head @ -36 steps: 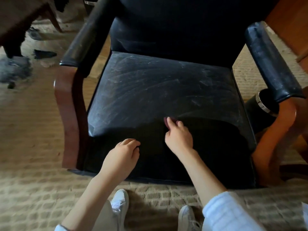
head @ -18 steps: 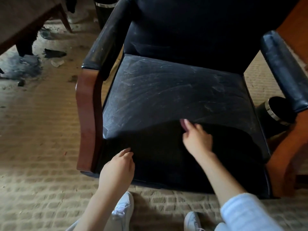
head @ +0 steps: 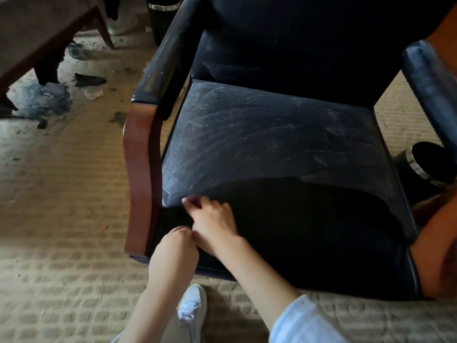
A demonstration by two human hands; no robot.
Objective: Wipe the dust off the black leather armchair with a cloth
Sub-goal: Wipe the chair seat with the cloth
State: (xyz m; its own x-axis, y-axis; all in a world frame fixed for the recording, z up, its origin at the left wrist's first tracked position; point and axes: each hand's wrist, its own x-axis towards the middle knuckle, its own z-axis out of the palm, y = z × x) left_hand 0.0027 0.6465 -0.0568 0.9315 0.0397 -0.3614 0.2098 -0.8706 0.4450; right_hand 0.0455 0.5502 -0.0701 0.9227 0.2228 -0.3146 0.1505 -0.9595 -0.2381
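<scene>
The black leather armchair (head: 272,134) fills the middle of the view, its seat streaked with pale dust and its front part lying in shadow. My right hand (head: 212,219) lies on the seat's front left corner with fingers bent. A small pinkish bit of cloth (head: 190,199) shows at its fingertips, and the hand hides the rest. My left hand (head: 176,246) is curled into a loose fist against the seat's front edge, touching my right wrist. Nothing shows in it.
The chair has padded black armrests (head: 168,60) on reddish wooden supports (head: 139,174). A black bin with a metal rim (head: 425,167) stands at the chair's right, another (head: 160,13) behind its left. A wooden table (head: 37,33) and dark debris (head: 89,80) lie far left on beige carpet (head: 61,194).
My right hand has slid left along the seat's front from the middle to the left corner. My left hand has come up beside its wrist. The view has shifted left.
</scene>
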